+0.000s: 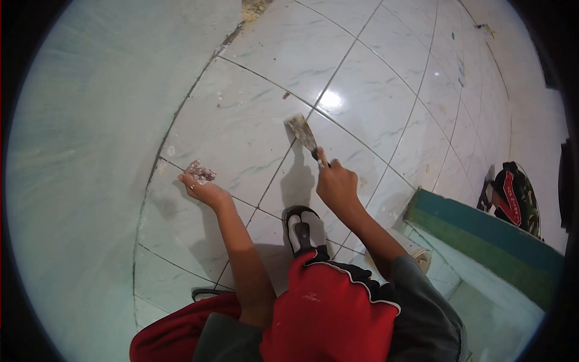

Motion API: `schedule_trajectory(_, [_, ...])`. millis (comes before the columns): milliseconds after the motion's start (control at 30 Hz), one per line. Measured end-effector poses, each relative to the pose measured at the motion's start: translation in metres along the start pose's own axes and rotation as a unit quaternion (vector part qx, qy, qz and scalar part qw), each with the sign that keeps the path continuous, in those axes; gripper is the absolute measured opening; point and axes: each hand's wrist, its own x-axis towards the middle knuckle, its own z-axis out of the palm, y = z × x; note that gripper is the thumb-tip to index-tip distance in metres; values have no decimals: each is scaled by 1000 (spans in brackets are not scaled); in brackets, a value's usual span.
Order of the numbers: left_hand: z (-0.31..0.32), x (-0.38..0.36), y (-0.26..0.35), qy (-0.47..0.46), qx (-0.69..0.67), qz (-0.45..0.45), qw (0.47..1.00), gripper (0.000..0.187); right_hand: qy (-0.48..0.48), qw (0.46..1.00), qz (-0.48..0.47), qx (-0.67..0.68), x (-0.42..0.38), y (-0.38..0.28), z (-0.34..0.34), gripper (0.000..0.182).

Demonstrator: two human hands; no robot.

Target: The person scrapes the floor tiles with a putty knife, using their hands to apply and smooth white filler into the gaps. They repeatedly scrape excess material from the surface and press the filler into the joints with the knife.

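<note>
My right hand (338,186) is closed around the handle of a putty knife (301,133), index finger stretched along it. The knife's wide metal blade is smeared with whitish residue and hangs over the tiled floor (241,114), pointing away from me. My left hand (205,186) is over the floor near the wall edge, palm turned up and fingers loosely apart. White paste coats its fingers, and no tool shows in it.
A pale wall (90,151) rises on the left. At the right are a green-banded low wall (476,235), a whitish bucket (419,256) partly behind my right arm, and a dark and red bag (512,196). My sandalled foot (304,229) stands below the knife.
</note>
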Motion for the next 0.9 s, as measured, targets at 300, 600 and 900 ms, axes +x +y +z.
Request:
schedule_trajectory(300, [-2, -11, -12, -7, 6, -11, 1000, 53, -70, 997, -24, -24, 13, -2, -14, 57])
schedule_trajectory(600, [16, -36, -21, -165, 97, -122, 974, 34, -98, 992, -68, -50, 18, -23, -27, 52])
schedule_trajectory(900, [68, -93, -65, -418, 113, -334, 837, 40, -107, 991, -74, -19, 26, -33, -39, 20])
